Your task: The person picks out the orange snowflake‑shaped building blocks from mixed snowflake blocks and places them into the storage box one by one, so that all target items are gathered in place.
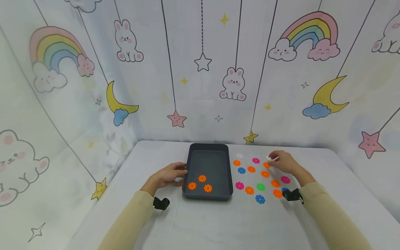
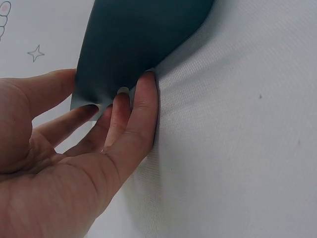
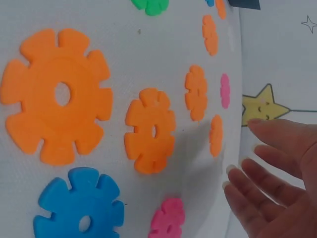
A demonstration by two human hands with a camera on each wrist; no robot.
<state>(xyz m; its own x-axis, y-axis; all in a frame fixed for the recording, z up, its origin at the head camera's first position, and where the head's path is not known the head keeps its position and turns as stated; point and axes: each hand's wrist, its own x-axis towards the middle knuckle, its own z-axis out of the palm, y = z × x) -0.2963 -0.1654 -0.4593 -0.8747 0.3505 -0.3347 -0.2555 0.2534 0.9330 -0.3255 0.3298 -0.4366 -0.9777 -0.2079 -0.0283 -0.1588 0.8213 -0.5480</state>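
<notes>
A dark grey tray point(image 1: 208, 147) stands mid-table with three orange flower-shaped discs point(image 1: 202, 178) in its near part. My left hand point(image 1: 175, 172) lies against its left wall. In the left wrist view the left hand point(image 2: 116, 106) has fairly straight fingertips point(image 2: 146, 87) touching the tray point(image 2: 133, 44) at a corner, with the thumb off to one side. My right hand point(image 1: 276, 160) hovers over the far side of the loose discs, fingertips at a white disc point(image 1: 268, 158). In the right wrist view the right hand point(image 3: 245, 153) has straight, spread fingers with nothing between them.
Right of the tray lie several loose discs: orange point(image 1: 251, 169), blue point(image 1: 260, 199), magenta point(image 1: 239, 185), green point(image 1: 260, 186) and white point(image 1: 239, 155). Up close are a large orange disc point(image 3: 62, 94) and a blue one point(image 3: 81, 210). Printed curtains wall the white table point(image 1: 200, 225) on three sides.
</notes>
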